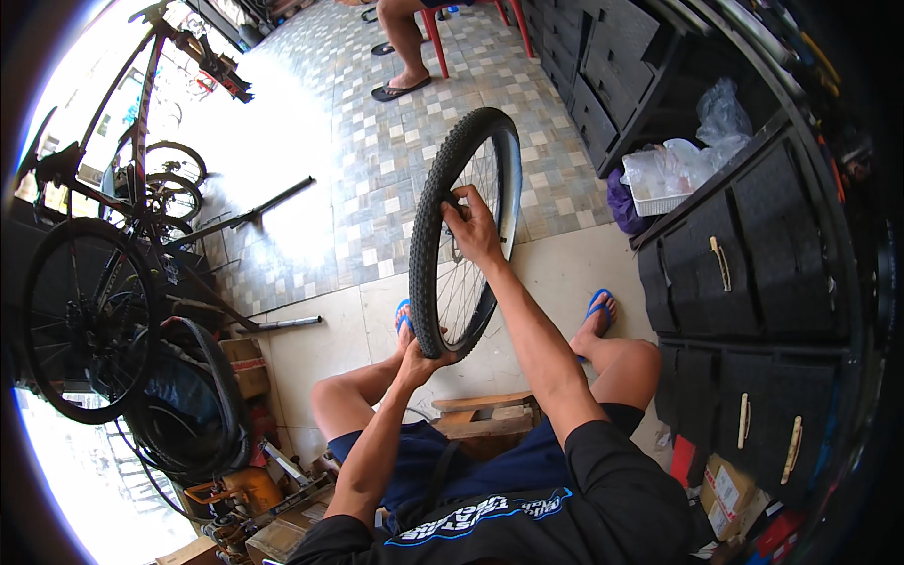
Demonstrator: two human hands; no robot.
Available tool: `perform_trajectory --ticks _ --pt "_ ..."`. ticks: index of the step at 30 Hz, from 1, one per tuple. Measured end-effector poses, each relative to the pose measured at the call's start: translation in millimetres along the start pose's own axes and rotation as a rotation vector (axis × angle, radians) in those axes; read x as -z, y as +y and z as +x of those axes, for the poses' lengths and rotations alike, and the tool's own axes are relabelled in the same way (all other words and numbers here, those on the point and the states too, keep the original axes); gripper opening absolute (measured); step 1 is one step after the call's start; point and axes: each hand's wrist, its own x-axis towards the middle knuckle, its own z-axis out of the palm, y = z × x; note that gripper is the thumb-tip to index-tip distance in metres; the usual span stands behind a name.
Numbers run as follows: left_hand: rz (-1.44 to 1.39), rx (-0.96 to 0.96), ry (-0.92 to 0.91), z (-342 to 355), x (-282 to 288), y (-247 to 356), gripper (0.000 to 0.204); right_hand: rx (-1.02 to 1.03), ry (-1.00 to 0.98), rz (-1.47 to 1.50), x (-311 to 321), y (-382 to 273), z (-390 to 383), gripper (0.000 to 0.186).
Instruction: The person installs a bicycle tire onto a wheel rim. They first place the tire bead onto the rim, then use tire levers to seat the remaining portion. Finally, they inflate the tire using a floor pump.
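A bicycle wheel with a black knobby tyre (427, 254) stands upright between my knees, its spokes showing through the middle. My left hand (424, 365) is closed round the lower part of the tyre, next to my left knee. Higher up, my right hand (474, 229) reaches across the wheel, its fingers bent and pressed on the tyre's edge by the rim. Some of the right fingertips are hidden behind the hand and tyre. Part of the far tyre sidewall looks pale in the light.
At the left a bicycle (141, 122) hangs on a work stand, with spare tyres (235, 405) below. Black drawers (734, 245) line the right side, beside a white basket (659, 202). A wooden stool (485, 419) is under me. Someone's leg (410, 47) shows by a red chair (437, 47).
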Motion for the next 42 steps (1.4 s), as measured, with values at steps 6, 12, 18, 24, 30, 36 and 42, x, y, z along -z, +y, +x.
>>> perform_trajectory --ticks 6,12,18,24,30,36,42 --pt "-0.439 -0.047 -0.048 20.9 38.5 88.0 0.094 -0.009 0.047 -0.15 -16.3 1.7 -26.1 0.023" --pt "0.131 -0.145 0.185 73.9 40.9 186.3 0.052 -0.037 0.04 -0.157 -36.4 0.2 -46.8 0.026" --pt "0.105 -0.148 0.351 74.1 22.9 183.5 0.024 0.112 0.022 -0.387 -20.7 -8.3 -50.3 0.027" --pt "0.088 -0.135 0.297 76.2 31.0 178.8 0.017 0.185 0.066 -0.431 -24.1 -11.8 -52.8 0.023" --pt "0.192 -0.097 0.243 67.3 31.5 182.5 0.018 -0.025 0.165 -0.347 -14.5 -2.1 -22.0 0.025" --pt "0.15 -0.05 0.22 44.9 20.0 176.8 0.021 -0.037 0.331 -0.334 20.0 18.6 36.6 0.027" --pt "0.188 -0.045 0.206 23.2 10.5 159.5 0.022 -0.102 0.412 -0.267 56.6 59.3 71.9 0.028"
